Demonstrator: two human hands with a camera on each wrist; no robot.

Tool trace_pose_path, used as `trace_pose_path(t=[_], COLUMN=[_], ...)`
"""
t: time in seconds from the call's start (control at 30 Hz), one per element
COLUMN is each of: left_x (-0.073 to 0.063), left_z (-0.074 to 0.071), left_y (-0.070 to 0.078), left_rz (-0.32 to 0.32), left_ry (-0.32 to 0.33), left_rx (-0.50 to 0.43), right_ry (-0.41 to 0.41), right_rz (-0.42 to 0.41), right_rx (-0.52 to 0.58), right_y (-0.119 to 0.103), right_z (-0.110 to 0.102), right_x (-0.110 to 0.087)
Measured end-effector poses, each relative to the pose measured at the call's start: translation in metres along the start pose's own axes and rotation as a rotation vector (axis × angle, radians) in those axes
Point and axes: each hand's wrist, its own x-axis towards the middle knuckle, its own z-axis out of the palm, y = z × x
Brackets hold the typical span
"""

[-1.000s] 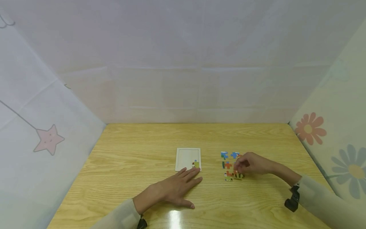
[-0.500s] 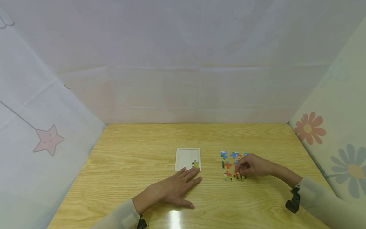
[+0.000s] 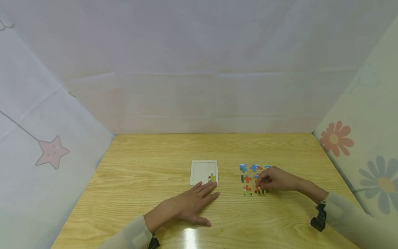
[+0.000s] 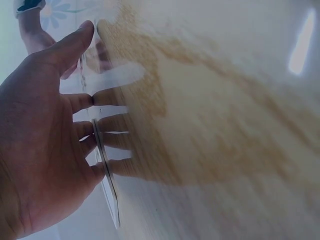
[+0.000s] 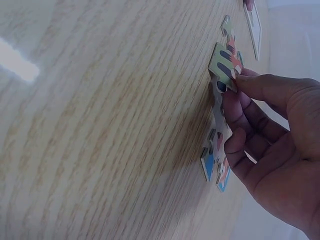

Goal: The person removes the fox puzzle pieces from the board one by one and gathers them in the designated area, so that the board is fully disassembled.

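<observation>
My right hand [image 3: 275, 179] pinches a jigsaw piece [image 5: 223, 66] between thumb and fingers. It is green with dark stripes and some orange, and it tilts up off the table in the right wrist view. Close by lie several other jigsaw pieces [image 3: 247, 179] in blue, orange and green, some partly hidden by that hand. To their left, a pale puzzle tray [image 3: 191, 173] lies flat with one green jigsaw piece [image 3: 212, 178] in its near right corner. My left hand [image 3: 194, 204] rests palm down, fingers spread, with its fingertips at the tray's near edge.
A wooden table [image 3: 149, 155] stretches beneath everything, with a bright glare spot near its front. Pale cloth [image 3: 186, 86] hangs behind it and along both sides, printed with a star [image 3: 53, 152] and flowers [image 3: 334, 139].
With the striped jigsaw piece, my right hand has shifted slightly to the right, uncovering more of the pieces behind it. The left hand and the tray stay where they were.
</observation>
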Motion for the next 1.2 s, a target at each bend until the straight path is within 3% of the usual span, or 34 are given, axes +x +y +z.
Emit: trace_pose_path(t=[0.27,0.5,0.7,1.2], left_x=[0.001,0.000,0.000,0.000], left_z=[0.000,0.001,0.003,0.003], left_y=[-0.001,-0.001,-0.001,0.000], left_rz=[0.003,0.009,0.018,0.013], left_ry=[-0.006,0.001,0.019,0.023], left_rx=[-0.012,-0.005,0.002,0.004], right_ry=[0.003,0.034,0.048,0.022], right_rz=[0.021,-0.055,-0.080,-0.036], right_rx=[-0.008,-0.068,-0.117,-0.067], right_y=[0.000,-0.003,-0.005,-0.011], right_z=[-0.001,-0.005,-0.004,0.003], right_x=[-0.001,0.006,0.019,0.067])
